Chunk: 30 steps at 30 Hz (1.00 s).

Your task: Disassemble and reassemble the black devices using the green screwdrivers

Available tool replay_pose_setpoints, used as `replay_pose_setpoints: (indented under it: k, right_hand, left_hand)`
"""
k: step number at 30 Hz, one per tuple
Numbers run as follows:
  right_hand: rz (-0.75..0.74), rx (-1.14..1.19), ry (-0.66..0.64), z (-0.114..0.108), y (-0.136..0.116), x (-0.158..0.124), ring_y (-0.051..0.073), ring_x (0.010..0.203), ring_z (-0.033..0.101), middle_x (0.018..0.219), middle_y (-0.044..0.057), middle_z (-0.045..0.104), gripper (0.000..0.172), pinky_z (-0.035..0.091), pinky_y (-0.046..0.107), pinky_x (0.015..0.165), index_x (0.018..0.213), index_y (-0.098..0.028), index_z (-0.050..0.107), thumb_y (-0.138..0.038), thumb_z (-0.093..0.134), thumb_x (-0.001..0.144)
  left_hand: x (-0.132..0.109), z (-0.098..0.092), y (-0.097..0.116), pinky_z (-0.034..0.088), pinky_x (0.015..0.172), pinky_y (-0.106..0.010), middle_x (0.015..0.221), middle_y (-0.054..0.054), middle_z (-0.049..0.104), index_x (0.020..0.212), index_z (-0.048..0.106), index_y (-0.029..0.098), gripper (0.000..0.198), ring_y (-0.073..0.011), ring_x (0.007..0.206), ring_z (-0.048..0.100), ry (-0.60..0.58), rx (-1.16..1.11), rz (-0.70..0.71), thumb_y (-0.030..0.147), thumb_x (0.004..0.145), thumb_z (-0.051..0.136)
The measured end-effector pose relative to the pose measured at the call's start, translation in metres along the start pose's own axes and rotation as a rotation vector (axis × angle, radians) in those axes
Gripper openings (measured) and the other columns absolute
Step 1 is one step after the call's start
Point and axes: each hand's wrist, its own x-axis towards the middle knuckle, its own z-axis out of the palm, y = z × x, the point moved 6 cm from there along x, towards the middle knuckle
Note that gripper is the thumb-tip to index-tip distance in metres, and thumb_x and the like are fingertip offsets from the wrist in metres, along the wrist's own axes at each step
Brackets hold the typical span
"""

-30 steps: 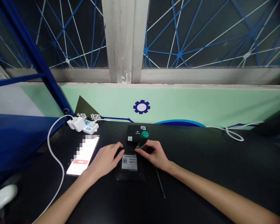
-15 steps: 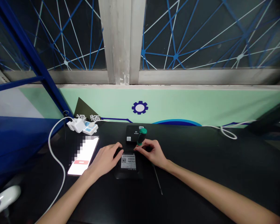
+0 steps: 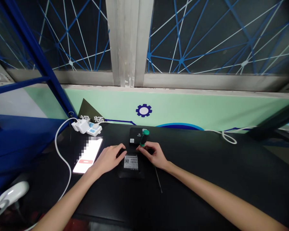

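A flat black device (image 3: 131, 175) lies on the table with a white printed label (image 3: 131, 162) facing up. At its upper left corner, my left hand (image 3: 110, 157) holds the edge with thumb and curled fingers. Just beyond the top right of the label, my right hand (image 3: 154, 154) pinches a screwdriver (image 3: 144, 137) below its handle. The handle is black with a green end and stands nearly upright; its tip is hidden by my fingers. Under my right hand, a thin metal rod (image 3: 159, 183) lies on the table, its upper end out of sight.
Behind the screwdriver sits a black box (image 3: 134, 135) with a small white sticker. To the left are a lit phone (image 3: 90, 157), a power strip (image 3: 94, 129) with white plugs, and a white cable (image 3: 59, 147). A white rounded object (image 3: 14, 192) is at far left.
The view has shifted slightly, bringing the table's front edge into sight. Both hands keep nearly the same pose, the screwdriver still upright at the device's top edge.
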Motion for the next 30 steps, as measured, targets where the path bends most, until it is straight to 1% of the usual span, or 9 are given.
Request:
replay_pose_setpoints:
  k: [5, 8, 11, 16, 18, 21, 23, 26, 30]
  right_hand:
    - [-0.063, -0.017, 0.004, 0.0, -0.003, 0.001, 0.017, 0.065, 0.061, 0.075, 0.007, 0.07, 0.035, 0.047, 0.027, 0.058, 0.085, -0.017, 0.074, -0.047, 0.06, 0.096]
    - [-0.045, -0.035, 0.015, 0.001, 0.0, 0.001, 0.014, 0.057, 0.055, 0.068, 0.004, 0.067, 0.036, 0.044, 0.026, 0.053, 0.08, -0.017, 0.074, -0.05, 0.064, 0.092]
    - [0.025, 0.0, 0.041, 0.001, 0.008, 0.001, 0.012, 0.049, 0.051, 0.061, 0.001, 0.065, 0.038, 0.04, 0.025, 0.047, 0.074, -0.017, 0.071, -0.053, 0.07, 0.086]
    - [0.088, 0.091, 0.076, 0.001, 0.016, 0.001, 0.016, 0.051, 0.061, 0.063, 0.004, 0.073, 0.038, 0.047, 0.027, 0.051, 0.071, -0.018, 0.065, -0.053, 0.077, 0.079]
    - [0.098, 0.11, 0.078, 0.001, 0.016, 0.001, 0.017, 0.053, 0.065, 0.065, 0.005, 0.075, 0.037, 0.049, 0.028, 0.053, 0.069, -0.019, 0.064, -0.052, 0.077, 0.08]
    - [0.101, 0.11, 0.07, 0.0, 0.015, 0.0, 0.017, 0.054, 0.065, 0.068, 0.007, 0.076, 0.037, 0.048, 0.028, 0.052, 0.067, -0.018, 0.065, -0.05, 0.076, 0.082]
    - [0.082, 0.089, 0.061, 0.0, 0.013, 0.0, 0.016, 0.053, 0.062, 0.069, 0.007, 0.074, 0.036, 0.045, 0.027, 0.05, 0.067, -0.018, 0.068, -0.049, 0.074, 0.084]
    - [0.045, 0.041, 0.042, 0.001, 0.009, 0.001, 0.013, 0.051, 0.056, 0.068, 0.005, 0.071, 0.032, 0.042, 0.026, 0.049, 0.074, -0.017, 0.072, -0.047, 0.071, 0.087]
    - [0.003, 0.007, 0.04, -0.001, 0.002, 0.002, 0.014, 0.053, 0.054, 0.066, 0.004, 0.067, 0.031, 0.043, 0.026, 0.05, 0.077, -0.017, 0.072, -0.046, 0.068, 0.089]
  left_hand:
    - [0.001, -0.001, 0.0, 0.037, 0.057, -0.027, 0.069, 0.003, 0.061, 0.106, 0.06, 0.026, 0.028, -0.0199, 0.064, 0.064, 0.002, -0.007, 0.007, 0.045, 0.102, 0.04]
    - [0.001, -0.001, -0.001, 0.037, 0.056, -0.026, 0.068, 0.003, 0.06, 0.106, 0.061, 0.026, 0.028, -0.0193, 0.063, 0.064, -0.005, -0.017, 0.008, 0.045, 0.102, 0.041]
    - [0.002, -0.001, -0.002, 0.038, 0.056, -0.026, 0.068, 0.003, 0.061, 0.108, 0.062, 0.026, 0.029, -0.0189, 0.063, 0.064, -0.012, -0.025, 0.01, 0.045, 0.101, 0.041]
    - [0.002, -0.001, -0.002, 0.04, 0.06, -0.027, 0.069, 0.002, 0.061, 0.11, 0.063, 0.025, 0.031, -0.0188, 0.064, 0.064, -0.008, -0.025, 0.007, 0.045, 0.102, 0.041]
    - [0.002, -0.001, -0.002, 0.04, 0.06, -0.027, 0.069, 0.002, 0.061, 0.11, 0.063, 0.026, 0.031, -0.0187, 0.065, 0.064, -0.009, -0.027, 0.004, 0.046, 0.101, 0.042]
    - [0.002, 0.0, -0.003, 0.039, 0.059, -0.027, 0.068, 0.003, 0.061, 0.111, 0.063, 0.026, 0.03, -0.0182, 0.064, 0.063, -0.015, -0.037, 0.003, 0.046, 0.101, 0.043]
    - [0.002, 0.0, -0.003, 0.039, 0.059, -0.027, 0.068, 0.003, 0.06, 0.111, 0.063, 0.026, 0.029, -0.0181, 0.064, 0.063, -0.018, -0.042, 0.004, 0.046, 0.101, 0.043]
    - [0.002, 0.0, -0.004, 0.039, 0.058, -0.026, 0.068, 0.003, 0.061, 0.11, 0.063, 0.026, 0.03, -0.0182, 0.063, 0.063, -0.018, -0.043, 0.0, 0.046, 0.101, 0.042]
    - [0.003, 0.0, -0.004, 0.039, 0.057, -0.026, 0.068, 0.002, 0.061, 0.109, 0.064, 0.026, 0.032, -0.0185, 0.063, 0.063, -0.022, -0.041, -0.008, 0.047, 0.101, 0.041]
